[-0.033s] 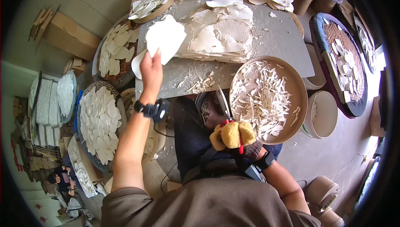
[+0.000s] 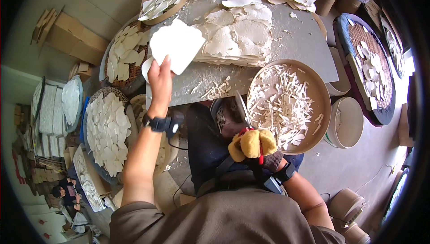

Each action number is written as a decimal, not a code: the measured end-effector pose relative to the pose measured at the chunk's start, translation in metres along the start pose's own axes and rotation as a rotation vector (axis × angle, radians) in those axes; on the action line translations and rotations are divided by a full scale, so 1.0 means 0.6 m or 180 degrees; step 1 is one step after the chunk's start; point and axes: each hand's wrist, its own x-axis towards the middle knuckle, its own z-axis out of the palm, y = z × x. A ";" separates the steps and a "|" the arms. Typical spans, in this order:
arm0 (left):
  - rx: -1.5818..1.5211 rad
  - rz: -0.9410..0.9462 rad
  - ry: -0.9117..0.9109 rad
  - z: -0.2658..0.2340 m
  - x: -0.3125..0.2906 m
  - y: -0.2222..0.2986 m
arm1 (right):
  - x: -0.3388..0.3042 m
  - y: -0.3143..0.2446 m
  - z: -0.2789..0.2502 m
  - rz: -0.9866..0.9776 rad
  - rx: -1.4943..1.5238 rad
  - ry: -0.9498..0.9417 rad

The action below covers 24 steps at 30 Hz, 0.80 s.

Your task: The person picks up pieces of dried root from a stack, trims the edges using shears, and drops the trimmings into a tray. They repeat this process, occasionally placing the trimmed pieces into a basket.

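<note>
Far left, floor level: stacked white slabs and a round woven tray [image 2: 107, 130] spread with pale leaf-shaped slices; a second such tray [image 2: 127, 56] sits behind it, against the left edge of the grey work board [image 2: 309, 42]. Left hand [image 2: 160, 80] is raised over the board's near-left corner, fingers closed in a pinch on the lower edge of a thin white sheet [image 2: 177, 44]. Sheet stands up and away from the fingertips, toward the board's far side, roughly square, tilted so one corner points down-right; it is off the surface, clear of the stack of white sheets [image 2: 237, 36] just to its right. Wrist carries a black band. Board's near edge is littered with white trimmings [image 2: 217, 91]. Right of centre, low, near the lap: right hand [image 2: 264, 154], fingers wrapped shut around scissors [image 2: 244, 112] whose handles are padded in yellow cloth; blades point up and slightly left, toward the board edge and the held sheet. Long axis of blades runs near-to-far. Left hand is the one at the sheet; open air lies between sheet and blade tips. Right again: shallow brown basin [image 2: 322, 105] full of white offcuts, touching the board's near-right edge; beyond it a white bucket [image 2: 354, 123], then another tray [image 2: 363, 65] with slices.
</note>
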 end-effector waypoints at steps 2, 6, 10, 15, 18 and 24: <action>-0.1409 -0.0756 -0.0102 -0.018 -0.047 0.000 | -0.003 -0.052 0.056 0.0010 0.0534 -0.0270; -0.1602 -0.0835 -0.0157 0.010 -0.142 0.025 | -0.001 -0.083 0.071 -0.1376 -0.3146 -0.0240; -0.1334 -0.0468 0.0215 0.036 -0.207 0.015 | 0.004 -0.105 0.111 -0.1173 -0.2905 -0.0261; -0.0913 -0.0160 0.0273 0.055 -0.262 -0.005 | 0.024 -0.085 0.095 -0.0602 -0.2119 -0.0610; -0.1076 -0.0225 0.0053 0.059 -0.278 -0.002 | 0.025 -0.063 0.082 -0.0780 -0.1105 -0.0543; -0.0996 -0.0141 0.0437 0.063 -0.270 -0.005 | 0.009 -0.092 0.100 -0.0876 -0.1386 -0.0543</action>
